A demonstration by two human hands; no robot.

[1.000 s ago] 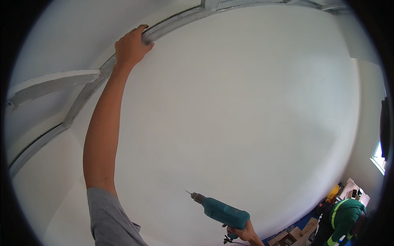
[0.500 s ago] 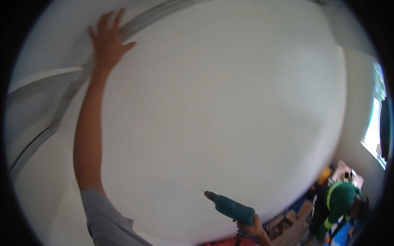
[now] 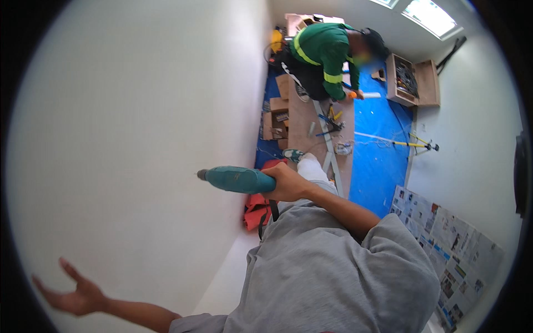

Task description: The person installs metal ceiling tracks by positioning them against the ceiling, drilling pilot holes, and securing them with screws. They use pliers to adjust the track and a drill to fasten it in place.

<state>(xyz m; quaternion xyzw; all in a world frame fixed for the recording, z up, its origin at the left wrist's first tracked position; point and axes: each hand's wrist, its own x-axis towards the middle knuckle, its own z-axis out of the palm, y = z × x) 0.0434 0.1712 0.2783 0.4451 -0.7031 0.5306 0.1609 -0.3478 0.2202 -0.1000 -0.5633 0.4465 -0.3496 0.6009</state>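
My right hand grips the handle of a teal power drill, which points left toward the white wall. A short bit shows at the drill's dark chuck; whether its tip touches the wall I cannot tell. At the lower left, my left hand is held out with fingers apart and nothing in it, close to the same wall. The palm side and part of the fingers show.
A co-worker in a green top bends over a brown board on blue sheeting. An open wooden toolbox, cardboard boxes, a red bag, a yellow-legged stand and newspaper sheets lie around.
My view has swung down and right, bringing the floor and co-worker into sight. My left hand has left the grey strip high on the wall; the drill stays in my right hand.
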